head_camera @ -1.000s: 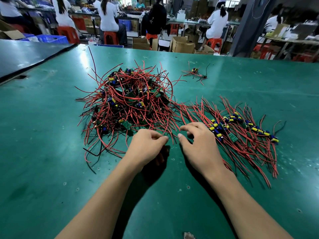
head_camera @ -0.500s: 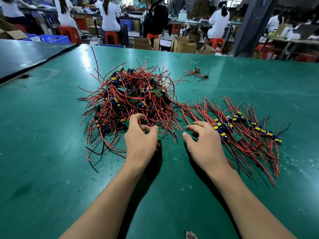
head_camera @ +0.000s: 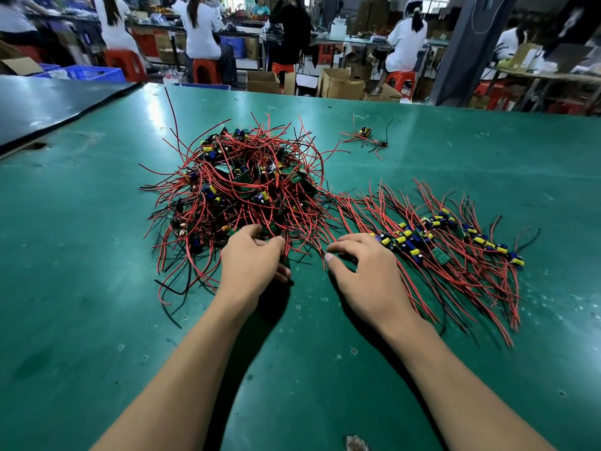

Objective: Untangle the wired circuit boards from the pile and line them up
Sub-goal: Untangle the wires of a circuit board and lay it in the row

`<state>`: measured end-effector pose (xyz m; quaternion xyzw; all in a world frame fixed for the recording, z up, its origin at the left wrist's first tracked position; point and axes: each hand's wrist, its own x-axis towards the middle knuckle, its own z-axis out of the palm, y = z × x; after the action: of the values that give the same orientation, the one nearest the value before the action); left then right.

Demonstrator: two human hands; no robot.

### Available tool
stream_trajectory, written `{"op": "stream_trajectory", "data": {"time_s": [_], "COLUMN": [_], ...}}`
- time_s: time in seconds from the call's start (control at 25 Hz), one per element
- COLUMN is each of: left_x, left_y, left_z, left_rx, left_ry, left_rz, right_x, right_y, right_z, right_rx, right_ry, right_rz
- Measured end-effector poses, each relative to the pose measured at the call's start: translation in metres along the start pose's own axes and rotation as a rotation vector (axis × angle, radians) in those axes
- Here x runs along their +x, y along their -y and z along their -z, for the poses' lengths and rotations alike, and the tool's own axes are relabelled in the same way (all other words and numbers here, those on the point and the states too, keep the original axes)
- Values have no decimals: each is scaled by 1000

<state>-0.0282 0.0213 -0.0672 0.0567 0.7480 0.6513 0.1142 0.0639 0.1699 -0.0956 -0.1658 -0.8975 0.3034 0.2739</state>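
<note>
Setting: a wide green table (head_camera: 97,288), seen from above the person's own bare forearms.
Pile: a tangled pile (head_camera: 247,187) of small circuit boards with long red and black wires sits in the middle of the table, a little to the left.
Row: to the right of the pile, the sorted row (head_camera: 455,242) lies flat, with boards side by side and wires running roughly parallel towards the person. Some wires at its far left end touch the pile.
Stray piece: one loose wired board (head_camera: 366,131) lies alone farther back, well apart from both.
Left hand: the left hand (head_camera: 250,258) is at the pile's near edge, its fingers curled in among the wires. Thumb and forefinger appear to pinch a small green board (head_camera: 272,229).
Right hand: the right hand (head_camera: 364,271) is just beside the row's near left end. Its fingers are spread and loosely bent, and it holds nothing.
Step in hand: probably picking the next board out of the pile. Most of the pile is still unsorted.
Next move: likely a slow pull towards the person. The free hand may need to hold down neighbouring wires so they do not drag along. The freed board would then go at the row's left end.
</note>
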Motion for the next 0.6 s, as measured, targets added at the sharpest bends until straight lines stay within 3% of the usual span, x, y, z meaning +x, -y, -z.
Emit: {"op": "stream_trajectory", "data": {"time_s": [0.16, 0.36, 0.6], "left_x": [3, 18, 16], "left_y": [-3, -8, -12], "left_z": [-2, 1, -1], "left_rx": [-45, -434, -450], "left_ry": [-16, -138, -127], "left_rz": [-6, 168, 195], "right_x": [2, 2, 1], "right_y": [0, -1, -2], "right_z": [2, 2, 4], "right_rx": [77, 111, 119], "right_ry": [7, 18, 29], "right_rz": [-41, -64, -71]}}
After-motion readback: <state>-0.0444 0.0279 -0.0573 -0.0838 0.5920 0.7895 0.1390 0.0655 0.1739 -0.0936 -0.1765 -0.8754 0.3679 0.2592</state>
